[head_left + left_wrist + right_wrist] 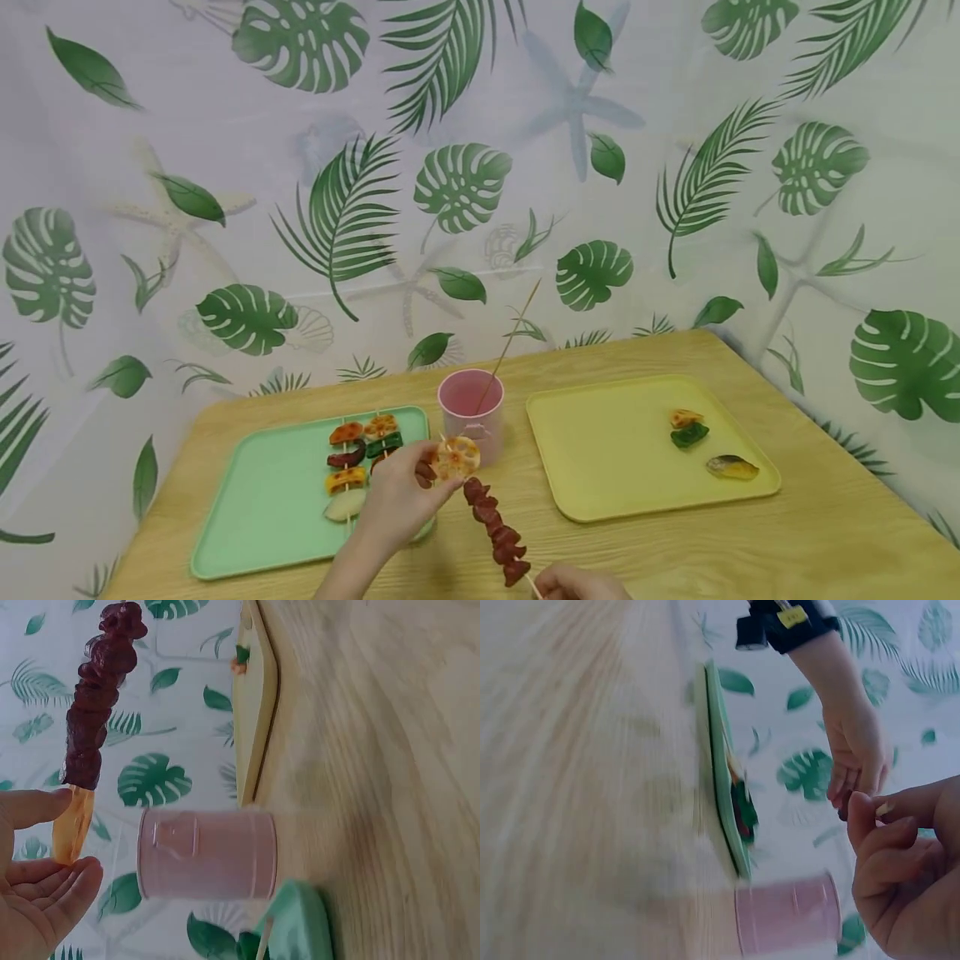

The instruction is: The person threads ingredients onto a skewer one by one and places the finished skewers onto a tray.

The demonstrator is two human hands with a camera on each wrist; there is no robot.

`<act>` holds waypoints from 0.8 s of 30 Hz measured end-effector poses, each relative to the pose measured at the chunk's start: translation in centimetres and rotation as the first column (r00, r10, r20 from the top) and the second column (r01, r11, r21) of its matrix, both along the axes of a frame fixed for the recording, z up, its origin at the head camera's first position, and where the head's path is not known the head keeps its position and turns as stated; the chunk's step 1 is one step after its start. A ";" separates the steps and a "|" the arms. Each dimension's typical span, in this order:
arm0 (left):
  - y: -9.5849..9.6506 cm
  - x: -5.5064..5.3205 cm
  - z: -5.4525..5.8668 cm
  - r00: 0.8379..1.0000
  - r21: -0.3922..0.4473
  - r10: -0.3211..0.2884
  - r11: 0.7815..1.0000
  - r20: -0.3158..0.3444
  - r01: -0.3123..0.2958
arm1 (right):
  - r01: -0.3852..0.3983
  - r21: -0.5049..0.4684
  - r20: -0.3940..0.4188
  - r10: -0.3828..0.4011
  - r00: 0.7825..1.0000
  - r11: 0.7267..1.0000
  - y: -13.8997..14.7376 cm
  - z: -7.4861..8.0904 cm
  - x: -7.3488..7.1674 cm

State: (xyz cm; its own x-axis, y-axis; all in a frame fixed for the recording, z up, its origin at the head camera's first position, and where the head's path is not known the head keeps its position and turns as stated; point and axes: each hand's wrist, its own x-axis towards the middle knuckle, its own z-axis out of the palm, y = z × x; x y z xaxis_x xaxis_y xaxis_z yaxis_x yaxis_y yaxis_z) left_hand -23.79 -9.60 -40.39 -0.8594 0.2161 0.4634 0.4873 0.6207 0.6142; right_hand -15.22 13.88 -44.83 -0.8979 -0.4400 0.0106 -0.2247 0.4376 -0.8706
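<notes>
My left hand [397, 500] pinches a browned lotus root slice [457, 458] at the upper end of a skewer. Several dark red meat-like pieces [497, 533] are threaded below it. Low in the head view, my right hand [581, 583] pinches the bare lower end of the skewer stick [534, 587]. Seen edge-on in the left wrist view, the lotus slice [73, 825] sits between thumb and fingers, touching the lowest meat piece [82, 766]. In the right wrist view the right thumb and forefinger meet on the stick [883, 809]; the meat is mostly hidden.
A green tray [262, 500] at left carries skewers of mixed food pieces, partly behind my left hand. Behind the hands stands a pink bucket [471, 400] with a thin stick [517, 325] in it. At right, a yellow tray [600, 450] bears a few loose food pieces [731, 467].
</notes>
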 end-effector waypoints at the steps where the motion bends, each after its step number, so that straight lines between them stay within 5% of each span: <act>1: -0.5 -0.3 0.2 1.000 0.006 0.015 1.000 0.027 -0.015 | -0.012 -0.002 -0.007 0.012 1.000 1.000 -0.7 0.4 -0.3; 7: -3.8 -2.7 1.1 0.977 0.055 0.152 0.985 0.148 -0.162 | -0.050 -0.202 0.105 0.072 0.992 0.978 -5.2 2.0 -2.8; 11: -6.7 -4.6 0.6 0.947 0.035 0.232 0.969 0.222 -0.245 | -0.049 -0.323 0.284 0.146 0.948 0.945 -8.3 2.1 -4.4; 15: -9.4 -6.7 -0.7 0.916 0.050 0.233 0.963 0.327 -0.263 | 0.024 -0.323 0.420 0.121 0.899 0.946 -10.9 1.3 -5.4; 19: -11.4 -8.0 -2.4 0.882 0.101 0.192 0.961 0.430 -0.259 | 0.051 -0.271 0.445 0.078 0.892 0.961 -13.5 0.6 -6.0; 22: -12.4 -8.6 -4.2 0.857 0.124 0.185 0.953 0.482 -0.275 | 0.069 -0.181 0.442 0.019 0.897 0.981 -15.4 -1.3 -7.0; 24: -12.9 -8.9 -5.4 0.840 0.137 0.193 0.944 0.507 -0.300 | 0.038 -0.090 0.426 0.004 0.905 0.995 -16.9 -6.2 -9.4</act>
State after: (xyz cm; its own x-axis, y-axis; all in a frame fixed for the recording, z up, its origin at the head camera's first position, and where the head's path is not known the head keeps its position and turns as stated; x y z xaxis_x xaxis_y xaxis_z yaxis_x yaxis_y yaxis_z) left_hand -32.71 -22.53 -45.83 -0.9962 -0.0859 -0.0122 -0.0550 0.5158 0.8549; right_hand -24.58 -3.03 -51.01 -0.8336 -0.4405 -0.3334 0.1827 0.3497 -0.9189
